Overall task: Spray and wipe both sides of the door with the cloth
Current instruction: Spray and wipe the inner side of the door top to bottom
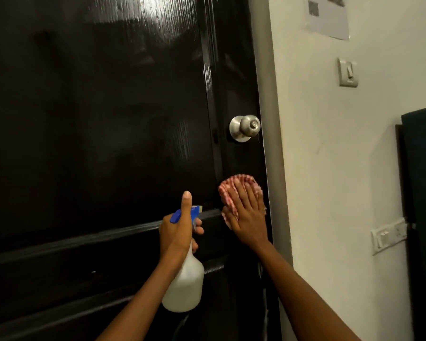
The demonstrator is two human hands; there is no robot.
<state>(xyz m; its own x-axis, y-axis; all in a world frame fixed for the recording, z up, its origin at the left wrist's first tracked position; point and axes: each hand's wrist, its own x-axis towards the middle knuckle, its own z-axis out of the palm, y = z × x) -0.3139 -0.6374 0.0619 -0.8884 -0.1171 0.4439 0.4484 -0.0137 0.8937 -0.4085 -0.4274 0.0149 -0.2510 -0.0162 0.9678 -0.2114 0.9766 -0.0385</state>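
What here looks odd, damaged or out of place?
Nothing stands out. The black door looks intact and glossy, the right hand presses the checked cloth flat below the knob, and the left hand holds the spray bottle upright.

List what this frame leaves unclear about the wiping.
- Far side of the door: faces away from the head view.
- Cloth: mostly under the right hand.
- Spray bottle nozzle: behind the left hand.
- Paper notice: blurred, cut by the top edge.
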